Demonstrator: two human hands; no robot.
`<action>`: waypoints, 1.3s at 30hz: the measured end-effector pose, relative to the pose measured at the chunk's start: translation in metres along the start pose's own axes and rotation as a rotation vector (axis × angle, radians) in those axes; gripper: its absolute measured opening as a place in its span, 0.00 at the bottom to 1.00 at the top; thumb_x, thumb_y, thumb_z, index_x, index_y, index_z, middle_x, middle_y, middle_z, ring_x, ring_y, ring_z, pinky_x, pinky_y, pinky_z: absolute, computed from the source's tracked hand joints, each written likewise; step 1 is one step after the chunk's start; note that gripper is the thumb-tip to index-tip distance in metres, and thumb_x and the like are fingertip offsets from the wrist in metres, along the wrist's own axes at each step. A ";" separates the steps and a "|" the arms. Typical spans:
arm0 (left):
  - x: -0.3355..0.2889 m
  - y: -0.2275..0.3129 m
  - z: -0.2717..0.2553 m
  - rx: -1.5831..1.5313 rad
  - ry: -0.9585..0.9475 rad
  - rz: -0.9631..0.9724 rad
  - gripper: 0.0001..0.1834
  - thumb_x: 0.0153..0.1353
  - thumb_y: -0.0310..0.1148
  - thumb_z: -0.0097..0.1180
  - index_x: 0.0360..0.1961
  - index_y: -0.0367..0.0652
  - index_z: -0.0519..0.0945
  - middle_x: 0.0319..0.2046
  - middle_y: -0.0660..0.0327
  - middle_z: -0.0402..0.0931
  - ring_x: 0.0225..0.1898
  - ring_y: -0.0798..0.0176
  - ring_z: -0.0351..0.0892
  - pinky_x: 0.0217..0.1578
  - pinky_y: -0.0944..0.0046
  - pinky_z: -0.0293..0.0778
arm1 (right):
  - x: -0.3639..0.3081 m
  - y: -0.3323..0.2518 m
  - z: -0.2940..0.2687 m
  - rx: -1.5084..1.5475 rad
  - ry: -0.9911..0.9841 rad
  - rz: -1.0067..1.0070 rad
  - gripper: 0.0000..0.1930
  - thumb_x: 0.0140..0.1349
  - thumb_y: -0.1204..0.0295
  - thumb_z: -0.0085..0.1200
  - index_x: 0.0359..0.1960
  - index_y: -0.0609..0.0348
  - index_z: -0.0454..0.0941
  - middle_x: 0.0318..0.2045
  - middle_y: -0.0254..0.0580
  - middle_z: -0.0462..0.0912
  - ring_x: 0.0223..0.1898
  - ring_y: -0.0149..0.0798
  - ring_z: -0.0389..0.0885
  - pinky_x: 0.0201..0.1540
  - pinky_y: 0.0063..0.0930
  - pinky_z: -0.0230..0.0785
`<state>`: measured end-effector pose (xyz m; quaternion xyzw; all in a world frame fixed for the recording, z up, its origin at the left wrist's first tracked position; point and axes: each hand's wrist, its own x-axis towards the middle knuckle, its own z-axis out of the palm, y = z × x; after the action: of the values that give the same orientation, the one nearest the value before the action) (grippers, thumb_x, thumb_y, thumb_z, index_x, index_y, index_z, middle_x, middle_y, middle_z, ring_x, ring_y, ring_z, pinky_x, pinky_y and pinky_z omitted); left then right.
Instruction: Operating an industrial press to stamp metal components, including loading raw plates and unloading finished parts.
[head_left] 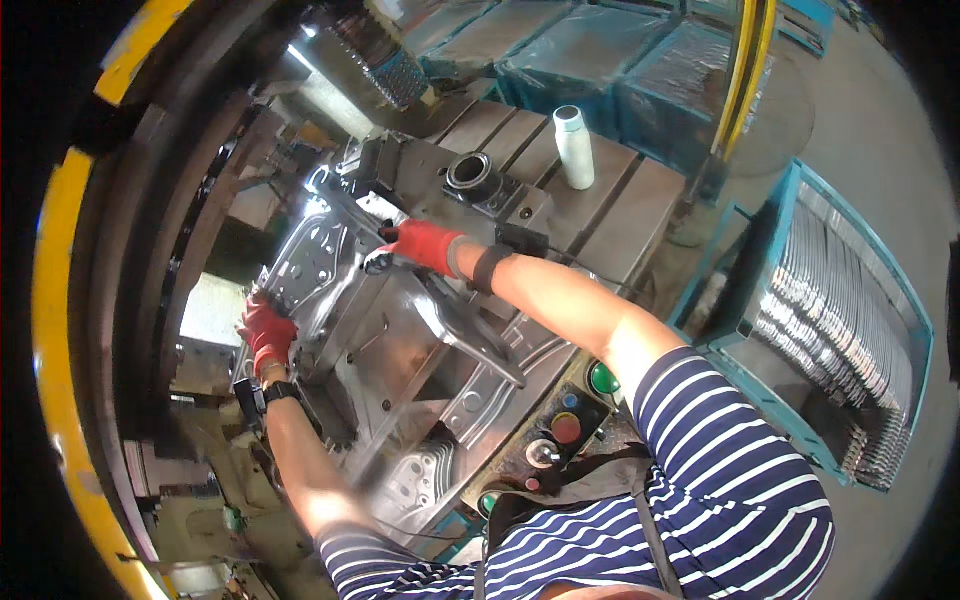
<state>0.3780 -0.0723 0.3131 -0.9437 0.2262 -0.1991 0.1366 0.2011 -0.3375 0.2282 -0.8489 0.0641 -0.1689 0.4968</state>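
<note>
A stamped metal panel (312, 258) with holes and raised ridges lies in the press area, shiny in the light. My left hand (267, 332), in a red glove, has its fingers closed at the panel's left edge. Across from it my right hand (422, 247), also red-gloved with dark, whitish fingertips, grips the panel's right side; its fingertips are partly hidden. Below my right wrist a long formed metal piece (465, 335) slants toward me. Closer to my body lie another stamped panel (490, 395) and a ribbed metal part (420, 478).
A control box (548, 440) with coloured buttons stands before my body. On the slotted bed are a round metal fitting (474, 178) and a pale bottle (574, 150). At right is a blue crate (800, 180) of stacked metal parts. Yellow press framing (55, 300) curves along the left.
</note>
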 end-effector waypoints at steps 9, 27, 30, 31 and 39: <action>-0.198 -0.064 -0.051 -0.026 0.357 0.033 0.44 0.40 0.40 0.68 0.59 0.38 0.62 0.58 0.49 0.64 0.61 0.47 0.61 0.64 0.52 0.52 | -0.020 -0.007 -0.004 0.162 -0.087 -0.083 0.15 0.61 0.60 0.46 0.38 0.56 0.80 0.36 0.41 0.80 0.40 0.33 0.77 0.45 0.32 0.68; -0.430 -0.104 0.126 0.003 -0.309 -0.203 0.37 0.47 0.29 0.55 0.62 0.52 0.62 0.58 0.55 0.64 0.62 0.46 0.58 0.60 0.41 0.52 | 0.002 0.021 -0.009 0.606 -0.178 0.125 0.15 0.63 0.61 0.49 0.44 0.56 0.79 0.29 0.25 0.77 0.28 0.23 0.73 0.31 0.19 0.66; -0.433 -0.100 0.143 -0.031 -0.269 -0.304 0.37 0.49 0.31 0.55 0.63 0.52 0.60 0.61 0.54 0.61 0.63 0.43 0.55 0.60 0.39 0.50 | -0.006 0.009 -0.014 0.438 -0.043 0.037 0.14 0.64 0.65 0.48 0.44 0.58 0.79 0.32 0.26 0.79 0.31 0.23 0.75 0.33 0.20 0.68; -0.434 -0.100 0.146 -0.044 -0.271 -0.308 0.37 0.49 0.31 0.55 0.63 0.52 0.60 0.61 0.54 0.61 0.63 0.43 0.55 0.60 0.39 0.50 | -0.006 0.000 -0.015 0.277 -0.113 0.020 0.14 0.63 0.66 0.49 0.46 0.59 0.78 0.34 0.27 0.79 0.31 0.23 0.75 0.35 0.20 0.68; -0.435 -0.095 0.139 -0.055 -0.408 -0.322 0.47 0.44 0.36 0.59 0.67 0.46 0.53 0.67 0.49 0.48 0.68 0.40 0.42 0.64 0.37 0.37 | 0.031 -0.126 0.025 -0.881 -0.291 -0.765 0.28 0.51 0.60 0.61 0.54 0.50 0.71 0.36 0.56 0.74 0.41 0.57 0.74 0.43 0.42 0.69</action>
<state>0.1188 0.2424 0.0869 -0.9915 0.0460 -0.0175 0.1201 0.2318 -0.2630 0.3329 -0.9520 -0.2508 -0.1753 0.0060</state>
